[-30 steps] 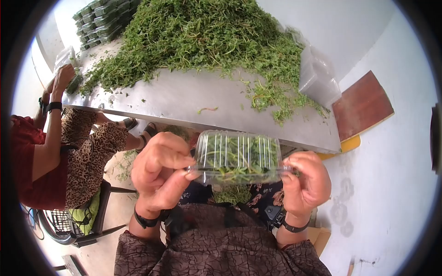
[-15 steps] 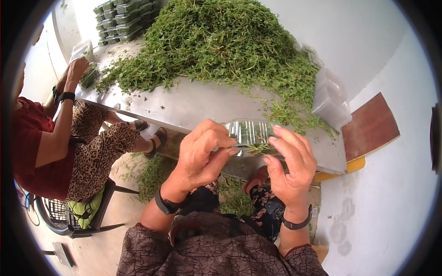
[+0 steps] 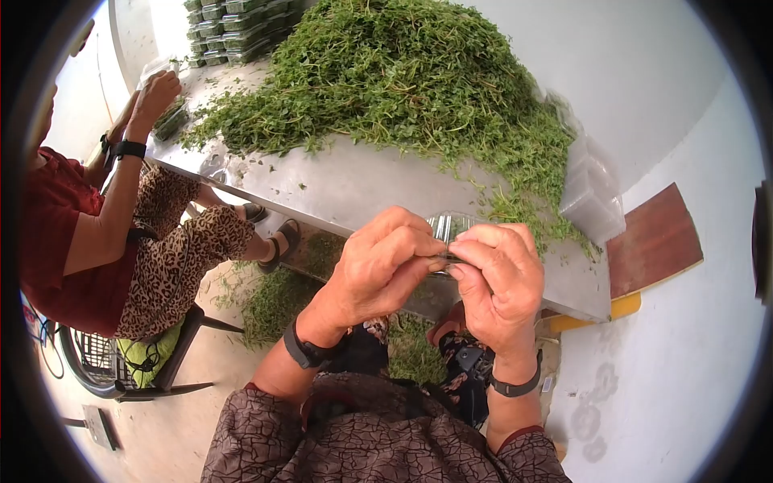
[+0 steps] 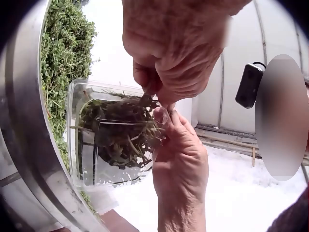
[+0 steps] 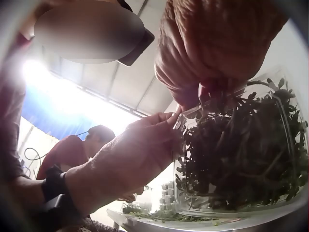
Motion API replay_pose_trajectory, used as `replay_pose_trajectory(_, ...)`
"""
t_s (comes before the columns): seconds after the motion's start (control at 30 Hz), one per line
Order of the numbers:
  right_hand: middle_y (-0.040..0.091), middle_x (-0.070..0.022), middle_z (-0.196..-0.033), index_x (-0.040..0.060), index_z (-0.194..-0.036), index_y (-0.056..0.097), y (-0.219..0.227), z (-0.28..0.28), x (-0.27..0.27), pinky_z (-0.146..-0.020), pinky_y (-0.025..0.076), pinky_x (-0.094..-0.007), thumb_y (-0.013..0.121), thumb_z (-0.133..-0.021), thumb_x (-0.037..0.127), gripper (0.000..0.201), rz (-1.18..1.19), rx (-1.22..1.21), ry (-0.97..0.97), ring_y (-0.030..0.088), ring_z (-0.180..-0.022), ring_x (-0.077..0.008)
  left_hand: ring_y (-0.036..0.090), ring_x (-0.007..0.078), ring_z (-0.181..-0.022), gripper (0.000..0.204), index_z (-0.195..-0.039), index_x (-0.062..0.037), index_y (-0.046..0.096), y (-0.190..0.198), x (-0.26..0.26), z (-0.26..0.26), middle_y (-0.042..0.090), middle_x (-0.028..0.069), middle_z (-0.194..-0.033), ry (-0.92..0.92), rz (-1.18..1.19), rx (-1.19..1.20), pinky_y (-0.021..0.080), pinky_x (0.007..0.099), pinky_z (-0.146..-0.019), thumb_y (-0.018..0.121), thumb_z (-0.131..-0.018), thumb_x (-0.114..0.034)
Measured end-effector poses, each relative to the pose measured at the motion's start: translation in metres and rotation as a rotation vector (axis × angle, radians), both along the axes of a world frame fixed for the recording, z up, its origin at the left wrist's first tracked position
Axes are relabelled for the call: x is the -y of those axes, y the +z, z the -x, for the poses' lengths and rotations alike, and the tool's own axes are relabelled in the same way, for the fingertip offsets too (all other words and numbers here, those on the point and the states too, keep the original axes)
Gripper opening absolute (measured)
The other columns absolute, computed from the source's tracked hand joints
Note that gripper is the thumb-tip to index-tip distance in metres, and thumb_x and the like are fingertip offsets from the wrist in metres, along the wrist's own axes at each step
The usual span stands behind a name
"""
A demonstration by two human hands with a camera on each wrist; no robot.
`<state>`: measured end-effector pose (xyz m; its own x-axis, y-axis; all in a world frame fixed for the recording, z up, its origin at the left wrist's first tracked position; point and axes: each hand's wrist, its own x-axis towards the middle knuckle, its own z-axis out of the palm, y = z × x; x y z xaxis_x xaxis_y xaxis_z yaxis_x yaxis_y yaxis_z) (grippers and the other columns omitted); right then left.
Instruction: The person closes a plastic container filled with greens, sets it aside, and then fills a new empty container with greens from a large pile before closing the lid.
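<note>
A clear plastic clamshell box [image 3: 456, 222] filled with leafy green sprigs is held up in front of the table's near edge. My left hand [image 3: 385, 266] pinches its near rim between thumb and fingers. Close beside it, my right hand [image 3: 501, 278] pinches the same rim, the fingertips of both hands almost meeting. In the left wrist view the box [image 4: 113, 140] shows stems and leaves pressed inside, some at the edge by the fingers. The right wrist view shows the lid and dark leaves [image 5: 236, 150] from below. Both hands cover much of the box in the head view.
A large heap of greens [image 3: 403, 80] covers the metal table [image 3: 322, 177]. Filled boxes [image 3: 241, 32] are stacked at the back left, and nested clear boxes [image 3: 592, 193] stand at the right end. Another person [image 3: 88, 233] sits at the left. Greens [image 3: 278, 310] lie on the floor.
The hands have come together from the box's two ends to the middle of its rim. The box has moved away from the body, towards the table, and the head view has shifted.
</note>
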<state>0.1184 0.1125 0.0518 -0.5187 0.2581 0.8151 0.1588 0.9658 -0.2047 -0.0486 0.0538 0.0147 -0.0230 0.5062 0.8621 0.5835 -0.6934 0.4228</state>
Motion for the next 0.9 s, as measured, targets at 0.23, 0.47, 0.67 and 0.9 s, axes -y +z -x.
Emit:
replay_pose_trajectory(0.23, 0.062, -0.0079, -0.086, 0.0036, -0.084, 0.062, -0.0022, 0.0052, -0.0082, -0.066, 0.048, -0.0365, 0.068, -0.070, -0.002, 0.016, -0.030, -0.054, 0.010, 0.057, -0.077, -0.0276, 0.059, 0.0297, -0.080, 0.022, -0.092, -0.0001, 0.060, 0.0032, -0.0045, 0.0048, 0.060, 0.0118, -0.085, -0.073, 0.028, 0.046, 0.048, 0.0355, -0.069, 0.069, -0.072, 0.000)
replay_pose_trajectory(0.47, 0.062, -0.0082, -0.087, 0.0035, -0.084, 0.062, -0.0024, 0.0041, -0.0073, -0.066, 0.048, -0.0364, 0.068, -0.070, -0.002, 0.017, -0.037, -0.051, -0.016, 0.057, -0.077, -0.0279, 0.059, 0.0284, -0.075, 0.021, -0.090, -0.0010, 0.059, 0.0003, -0.0032, 0.0028, 0.061, 0.0096, -0.083, -0.077, 0.110, 0.110, 0.048, 0.0349, -0.066, 0.069, -0.072, -0.002)
replay_pose_trajectory(0.67, 0.063, -0.0086, -0.088, 0.0036, -0.088, 0.062, 0.0013, 0.0004, -0.0093, -0.067, 0.048, -0.0366, 0.070, -0.067, -0.001, 0.022, -0.008, -0.015, 0.024, 0.057, -0.078, -0.0279, 0.061, 0.0261, -0.073, 0.022, -0.089, -0.0024, 0.060, -0.0016, -0.0062, -0.0010, 0.062, 0.0077, -0.080, -0.054, 0.015, 0.070, 0.049, 0.0333, -0.062, 0.071, -0.070, -0.001)
replay_pose_trajectory(0.9, 0.063, -0.0087, -0.089, 0.0038, -0.089, 0.061, 0.0048, -0.0013, -0.0093, -0.068, 0.048, -0.0364, 0.069, -0.066, -0.001, 0.025, 0.005, 0.003, 0.049, 0.057, -0.079, -0.0276, 0.061, 0.0257, -0.073, 0.022, -0.088, -0.0035, 0.061, 0.0013, -0.0043, -0.0035, 0.062, 0.0078, -0.080, -0.040, 0.045, 0.059, 0.049, 0.0331, -0.061, 0.073, -0.069, -0.001)
